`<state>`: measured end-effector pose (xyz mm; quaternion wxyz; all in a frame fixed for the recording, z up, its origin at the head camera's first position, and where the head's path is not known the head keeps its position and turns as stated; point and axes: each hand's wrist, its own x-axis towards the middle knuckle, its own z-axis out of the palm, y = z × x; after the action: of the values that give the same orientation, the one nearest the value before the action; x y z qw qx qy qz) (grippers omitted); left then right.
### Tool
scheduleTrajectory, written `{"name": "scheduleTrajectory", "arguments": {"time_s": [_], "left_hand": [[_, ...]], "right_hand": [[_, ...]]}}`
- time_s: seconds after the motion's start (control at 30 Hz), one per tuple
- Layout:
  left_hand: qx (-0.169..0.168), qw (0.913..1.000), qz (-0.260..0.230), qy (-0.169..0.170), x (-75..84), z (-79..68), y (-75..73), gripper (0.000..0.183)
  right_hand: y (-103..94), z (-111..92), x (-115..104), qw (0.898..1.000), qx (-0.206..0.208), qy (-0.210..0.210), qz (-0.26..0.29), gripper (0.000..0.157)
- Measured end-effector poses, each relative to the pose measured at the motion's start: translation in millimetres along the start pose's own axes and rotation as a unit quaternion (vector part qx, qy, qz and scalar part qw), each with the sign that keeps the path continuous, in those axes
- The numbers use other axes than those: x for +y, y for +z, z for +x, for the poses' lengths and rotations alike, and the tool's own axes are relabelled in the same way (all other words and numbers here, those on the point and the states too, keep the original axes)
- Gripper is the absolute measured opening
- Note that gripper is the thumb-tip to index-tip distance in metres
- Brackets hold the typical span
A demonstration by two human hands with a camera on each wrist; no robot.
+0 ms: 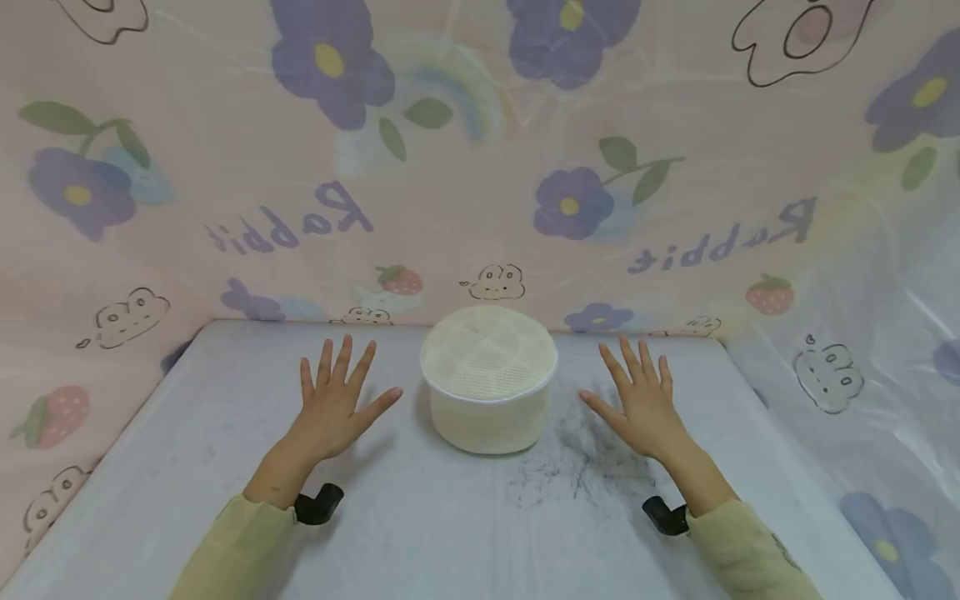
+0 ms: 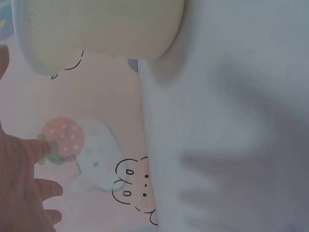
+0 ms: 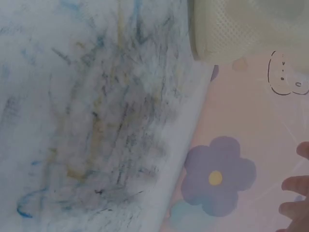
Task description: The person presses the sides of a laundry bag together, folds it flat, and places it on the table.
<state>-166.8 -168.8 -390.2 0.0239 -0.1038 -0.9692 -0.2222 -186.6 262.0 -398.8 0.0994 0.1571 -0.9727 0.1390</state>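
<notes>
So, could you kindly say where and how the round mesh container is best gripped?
Probably by the side wall of the round mesh container, just below its rim, the left hand and right hand coming from opposite sides: it stands upright between them, its curved wall exposed on both.

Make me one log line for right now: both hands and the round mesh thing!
left hand: fingers spread, holding nothing | right hand: fingers spread, holding nothing | round mesh container: on table, between hands, touching neither
</notes>
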Motion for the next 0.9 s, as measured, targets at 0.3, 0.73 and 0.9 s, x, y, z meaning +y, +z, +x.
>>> {"name": "scheduleTrajectory", "arguments": {"time_s": [0.3, 0.73, 0.9], "left_hand": [[0.017, 0.9997, -0.015, -0.008, 2.6, 3.0, 4.4, 0.077], [0.055, 0.9939, -0.090, -0.033, 17.2, 8.7, 3.0, 0.084], [0.050, 0.9905, -0.119, -0.047, 21.9, 11.3, 3.0, 0.084]], "right_hand": [[-1.3, 1.5, -2.5, 0.998, 0.017, -0.009, 0.066, 0.069], [-8.7, 7.8, -14.6, 0.982, -0.006, 0.039, 0.184, 0.061], [-10.1, 11.0, -17.5, 0.975, -0.020, 0.049, 0.214, 0.060]]}}
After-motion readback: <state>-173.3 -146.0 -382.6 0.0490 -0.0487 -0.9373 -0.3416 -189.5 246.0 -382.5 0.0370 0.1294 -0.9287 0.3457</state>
